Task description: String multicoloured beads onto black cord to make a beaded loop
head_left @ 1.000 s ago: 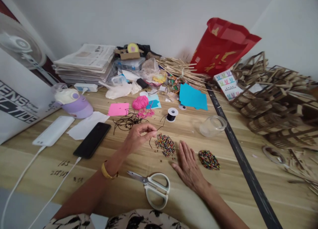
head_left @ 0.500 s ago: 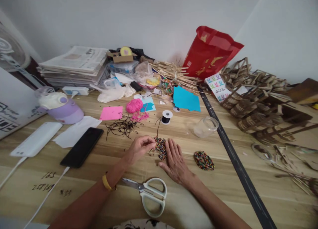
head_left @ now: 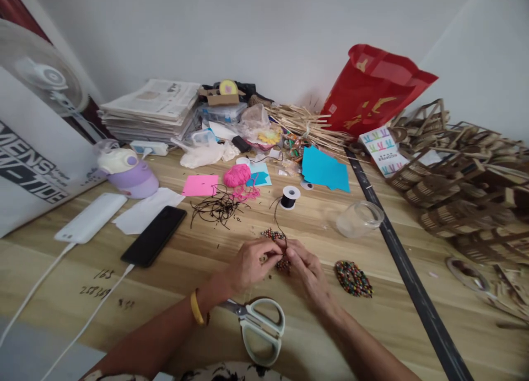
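Observation:
My left hand (head_left: 253, 264) is closed in a pinch at the black cord (head_left: 279, 222), which runs down from a white-rimmed spool (head_left: 289, 199). Opposite it, my right hand (head_left: 308, 268) pinches the same cord between thumb and forefinger. The fingertips of both hands nearly meet over a small pile of multicoloured beads (head_left: 271, 234), partly hidden beneath them. To the right lies a coil of strung beads (head_left: 353, 278). White-handled scissors (head_left: 261, 323) rest on the table close to my body, with part of the blades behind my left wrist.
A clear glass jar (head_left: 359, 219) lies right of the spool. Cut black cords (head_left: 219, 206), pink yarn (head_left: 237, 175) and blue paper (head_left: 325, 169) are spread behind. At left are a black phone (head_left: 154, 237) and a white device (head_left: 91, 218), both cabled. Woven baskets (head_left: 442, 210) crowd the right.
My right hand has lifted from lying flat beside the beads and now pinches the cord. My left hand has come over to meet it. The view has shifted slightly left.

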Demonstrator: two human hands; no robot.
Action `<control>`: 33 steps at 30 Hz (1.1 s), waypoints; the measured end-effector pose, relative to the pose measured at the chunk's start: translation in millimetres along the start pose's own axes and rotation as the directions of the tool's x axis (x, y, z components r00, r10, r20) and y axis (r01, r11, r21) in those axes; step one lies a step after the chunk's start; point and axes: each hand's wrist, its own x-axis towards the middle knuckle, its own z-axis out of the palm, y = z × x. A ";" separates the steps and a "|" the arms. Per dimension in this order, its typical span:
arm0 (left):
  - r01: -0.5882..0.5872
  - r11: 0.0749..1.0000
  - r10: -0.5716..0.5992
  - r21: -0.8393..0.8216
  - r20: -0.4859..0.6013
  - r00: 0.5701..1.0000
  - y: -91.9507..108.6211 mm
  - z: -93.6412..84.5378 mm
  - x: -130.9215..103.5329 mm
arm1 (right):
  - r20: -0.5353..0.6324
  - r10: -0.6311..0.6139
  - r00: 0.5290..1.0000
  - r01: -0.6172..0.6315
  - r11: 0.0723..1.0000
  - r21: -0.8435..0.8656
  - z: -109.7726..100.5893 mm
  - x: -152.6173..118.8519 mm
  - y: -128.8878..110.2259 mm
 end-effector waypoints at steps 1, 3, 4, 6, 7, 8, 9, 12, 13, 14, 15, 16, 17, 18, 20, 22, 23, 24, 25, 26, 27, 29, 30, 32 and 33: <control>-0.037 0.999 0.037 0.028 0.001 0.999 0.5 0.7 -0.6 | -0.011 0.017 1.000 -0.016 0.998 0.057 2.5 0.6 0.0; -0.101 0.991 0.101 0.085 0.001 0.995 0.4 1.8 -1.5 | -0.034 0.061 0.998 -0.055 0.987 0.153 6.6 0.6 2.9; -0.126 0.986 0.127 0.113 -0.004 0.992 0.3 2.1 -1.6 | -0.045 0.084 0.995 -0.074 0.978 0.193 8.1 0.1 5.2; -0.167 0.973 0.171 0.160 -0.011 0.985 1.5 1.8 -1.2 | -0.068 0.116 0.991 -0.095 0.962 0.258 9.8 -1.0 10.3; -0.176 0.968 0.180 0.180 -0.007 0.984 3.3 0.7 -0.7 | -0.076 0.124 0.989 -0.098 0.954 0.283 9.7 -1.4 12.9; -0.179 0.964 0.181 0.197 0.010 0.983 6.0 -1.2 0.0 | -0.082 0.131 0.988 -0.101 0.947 0.305 8.9 -1.6 15.1; -0.171 0.960 0.168 0.220 0.034 0.985 9.4 -4.1 0.5 | -0.086 0.141 0.986 -0.106 0.940 0.324 7.2 -1.6 16.9; -0.145 0.934 0.091 0.326 0.175 0.980 17.9 -18.2 -0.2 | -0.090 0.172 0.981 -0.132 0.932 0.339 -3.3 -0.8 17.5; -0.133 0.918 0.062 0.373 0.196 0.979 17.8 -24.1 -2.0 | -0.092 0.177 0.980 -0.139 0.935 0.325 -8.1 -0.5 15.8; -0.140 0.895 0.053 0.424 0.210 0.976 15.5 -30.2 -4.7 | -0.105 0.177 0.979 -0.138 0.942 0.305 -13.0 -0.1 13.2; -0.150 0.868 0.050 0.472 0.218 0.975 10.7 -36.3 -8.3 | -0.118 0.171 0.978 -0.133 0.952 0.277 -17.9 0.2 9.9; -0.156 0.842 0.043 0.517 0.224 0.974 3.6 -42.2 -12.6 | -0.127 0.160 0.979 -0.126 0.962 0.241 -22.3 0.4 6.1; -0.173 0.813 0.036 0.556 0.248 0.968 -5.2 -47.6 -17.3 | -0.139 0.146 0.979 -0.116 0.972 0.204 -26.2 0.5 2.3; -0.181 0.783 0.026 0.595 0.260 0.965 -15.1 -52.5 -22.3 | -0.142 0.139 0.980 -0.115 0.980 0.164 -29.3 0.6 -1.4; -0.222 0.732 0.015 0.644 0.311 0.950 -35.2 -60.6 -31.5 | -0.144 0.125 0.982 -0.112 0.989 0.096 -33.4 0.4 -6.9; -0.280 0.699 0.013 0.658 0.379 0.925 -51.5 -66.1 -37.9 | -0.142 0.112 0.984 -0.104 0.993 0.063 -35.1 -0.1 -9.2; -0.304 0.691 0.002 0.656 0.419 0.908 -57.5 -68.1 -39.6 | -0.140 0.106 0.984 -0.099 0.993 0.060 -35.5 -0.5 -9.2; -0.325 0.686 -0.008 0.651 0.453 0.892 -61.9 -69.8 -40.4 | -0.135 0.104 0.985 -0.096 0.993 0.063 -35.8 -1.0 -8.5; -0.342 0.682 -0.013 0.647 0.477 0.879 -65.2 -71.3 -40.2 | -0.131 0.104 0.986 -0.096 0.993 0.069 -36.0 -1.6 -7.4; -0.353 0.679 -0.019 0.644 0.496 0.868 -67.8 -73.0 -39.2 | -0.126 0.108 0.986 -0.099 0.992 0.075 -36.3 -2.2 -6.0; -0.357 0.679 -0.021 0.642 0.503 0.864 -70.0 -75.0 -37.5 | -0.121 0.112 0.986 -0.103 0.991 0.081 -36.7 -2.8 -4.5; -0.343 0.682 -0.024 0.646 0.489 0.872 -75.7 -80.3 -32.9 | -0.114 0.124 0.986 -0.114 0.989 0.091 -37.7 -4.0 -1.6; -0.327 0.682 -0.029 0.654 0.471 0.882 -79.6 -83.6 -30.3 | -0.114 0.129 0.985 -0.118 0.988 0.098 -38.3 -4.6 -0.3; -0.296 0.675 -0.051 0.676 0.442 0.896 -89.5 -90.6 -24.6 | -0.122 0.140 0.983 -0.126 0.985 0.115 -39.2 -5.5 1.7; -0.276 0.661 -0.071 0.698 0.424 0.903 -94.9 -93.7 -21.5 | -0.130 0.146 0.981 -0.130 0.984 0.124 -39.7 -5.8 2.4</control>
